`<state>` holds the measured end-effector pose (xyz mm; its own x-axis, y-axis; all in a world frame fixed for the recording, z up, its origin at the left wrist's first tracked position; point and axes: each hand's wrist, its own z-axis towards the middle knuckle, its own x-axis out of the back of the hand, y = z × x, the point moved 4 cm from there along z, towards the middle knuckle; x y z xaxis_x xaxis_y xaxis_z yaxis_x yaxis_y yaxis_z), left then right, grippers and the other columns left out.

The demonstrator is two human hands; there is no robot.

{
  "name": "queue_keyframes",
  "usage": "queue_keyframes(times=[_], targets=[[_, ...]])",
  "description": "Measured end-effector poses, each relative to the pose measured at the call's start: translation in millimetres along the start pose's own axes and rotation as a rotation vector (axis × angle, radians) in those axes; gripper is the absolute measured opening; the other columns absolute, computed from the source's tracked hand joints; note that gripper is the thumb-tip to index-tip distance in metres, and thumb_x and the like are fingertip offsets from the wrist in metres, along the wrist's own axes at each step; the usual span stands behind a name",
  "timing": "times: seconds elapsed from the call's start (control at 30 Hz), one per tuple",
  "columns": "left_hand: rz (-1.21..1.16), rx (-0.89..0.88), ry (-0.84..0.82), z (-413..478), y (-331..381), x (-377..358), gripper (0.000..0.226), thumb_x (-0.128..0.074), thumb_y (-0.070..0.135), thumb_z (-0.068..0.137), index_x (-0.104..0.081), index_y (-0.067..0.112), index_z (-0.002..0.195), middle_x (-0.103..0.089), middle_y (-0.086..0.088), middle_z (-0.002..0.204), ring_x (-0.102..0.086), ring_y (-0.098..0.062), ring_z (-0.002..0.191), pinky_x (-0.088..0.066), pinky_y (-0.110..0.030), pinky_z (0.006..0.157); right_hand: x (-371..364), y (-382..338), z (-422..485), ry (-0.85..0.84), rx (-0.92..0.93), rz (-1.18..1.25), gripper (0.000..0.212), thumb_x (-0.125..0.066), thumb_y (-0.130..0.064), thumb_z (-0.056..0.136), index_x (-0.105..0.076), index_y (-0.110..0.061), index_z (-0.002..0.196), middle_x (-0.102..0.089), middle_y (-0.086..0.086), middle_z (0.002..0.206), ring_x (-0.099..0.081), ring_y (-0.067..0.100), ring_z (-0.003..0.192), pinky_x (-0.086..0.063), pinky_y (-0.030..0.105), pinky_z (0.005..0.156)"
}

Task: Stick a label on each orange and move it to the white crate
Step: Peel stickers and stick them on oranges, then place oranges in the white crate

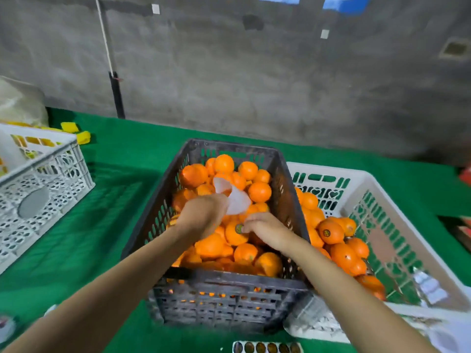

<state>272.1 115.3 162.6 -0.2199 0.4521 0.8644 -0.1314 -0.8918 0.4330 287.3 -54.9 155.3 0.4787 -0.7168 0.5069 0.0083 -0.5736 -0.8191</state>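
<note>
Over the dark crate the left hand is held with fingers curled, and a white backing sheet is pinched in them. The sheet is fanned up and to the right out of the fingers, with its long axis pointing away from the person. The right hand is set just right of the left hand, knuckles up, and its fingertips are laid on a label on an orange. Whether that orange is gripped or only pressed cannot be told, because the thumb is hidden. The orange is seated on top of the pile in the dark crate, directly below the gap between the two hands. It is near-round, so no long axis can be made out. Its label is turned up toward the camera, on the side nearest the right hand. The white crate is placed right of the right hand, against the dark crate's side, and is part filled with oranges. A labelled orange is seen in it, label facing up. A sticker strip is laid on the green cloth below the forearms, near the person, with its long axis left to right. A second white crate is located well left of the left hand.
</note>
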Motion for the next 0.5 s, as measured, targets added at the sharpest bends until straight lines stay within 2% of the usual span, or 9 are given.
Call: queue_keyframes(times=[0.07, 0.17, 0.23, 0.3, 0.37, 0.47, 0.5], targets=[[0.058, -0.099, 0.052, -1, 10, 2, 0.028, -0.038, 0.03, 0.105, -0.057, 0.012, 0.115, -0.066, -0.014, 0.093, -0.065, -0.036, 0.084, -0.052, -0.042, 0.066, -2, 11, -6, 0.039, -0.033, 0.008, 0.024, -0.064, -0.011, 0.084, -0.05, -0.016, 0.066, -0.04, 0.003, 0.064, -0.041, 0.016, 0.063, -0.03, 0.032, 0.061], [0.065, -0.143, 0.124, -4, 8, 4, 0.025, -0.037, 0.034, 0.105, -0.054, 0.018, 0.097, -0.061, -0.007, 0.08, -0.061, -0.03, 0.074, -0.04, -0.037, 0.057, -5, 13, -10, 0.028, -0.045, 0.009, 0.025, -0.065, -0.012, 0.083, -0.058, -0.022, 0.06, -0.051, -0.003, 0.066, -0.048, 0.017, 0.07, -0.035, 0.034, 0.068], [0.064, -0.092, 0.151, -7, -1, 4, 0.026, -0.037, 0.032, 0.106, -0.056, 0.016, 0.101, -0.061, -0.006, 0.078, -0.061, -0.027, 0.072, -0.038, -0.033, 0.057, -11, 11, -9, -0.063, -0.046, 0.039, 0.021, -0.065, -0.01, 0.081, -0.065, -0.021, 0.063, -0.06, -0.004, 0.078, -0.054, 0.015, 0.083, -0.041, 0.034, 0.075], [0.045, -0.017, 0.183, -10, -10, 10, 0.031, -0.035, 0.032, 0.106, -0.057, 0.011, 0.113, -0.061, -0.006, 0.078, -0.059, -0.024, 0.068, -0.041, -0.032, 0.058, -20, 11, -12, -0.197, -0.044, -0.034, 0.006, -0.065, -0.018, 0.077, -0.065, -0.015, 0.072, -0.058, 0.001, 0.09, -0.052, 0.016, 0.089, -0.043, 0.037, 0.081], [0.035, 0.013, 0.194, -14, -13, 13, 0.032, -0.033, 0.033, 0.107, -0.057, 0.013, 0.111, -0.053, 0.002, 0.072, -0.052, -0.015, 0.062, -0.038, -0.029, 0.054, -24, 13, -18, -0.303, -0.046, -0.162, 0.01, -0.063, -0.028, 0.074, -0.061, -0.019, 0.07, -0.053, -0.001, 0.088, -0.048, 0.014, 0.082, -0.039, 0.034, 0.074], [0.056, -0.066, 0.124, -17, -8, 9, 0.029, -0.032, 0.035, 0.107, -0.055, 0.019, 0.097, -0.048, 0.009, 0.065, -0.05, -0.009, 0.058, -0.032, -0.023, 0.049, -21, 15, -22, -0.321, -0.045, -0.244, 0.013, -0.064, -0.027, 0.084, -0.062, -0.028, 0.071, -0.053, -0.007, 0.085, -0.048, 0.007, 0.076, -0.035, 0.025, 0.066], [0.056, -0.089, 0.125, -15, -7, 7, 0.031, -0.032, 0.035, 0.107, -0.056, 0.017, 0.099, -0.047, 0.01, 0.063, -0.049, -0.008, 0.056, -0.03, -0.023, 0.048, -20, 16, -21, -0.323, -0.05, -0.253, 0.013, -0.064, -0.028, 0.086, -0.063, -0.029, 0.073, -0.054, -0.01, 0.082, -0.048, 0.005, 0.075, -0.035, 0.023, 0.065]])
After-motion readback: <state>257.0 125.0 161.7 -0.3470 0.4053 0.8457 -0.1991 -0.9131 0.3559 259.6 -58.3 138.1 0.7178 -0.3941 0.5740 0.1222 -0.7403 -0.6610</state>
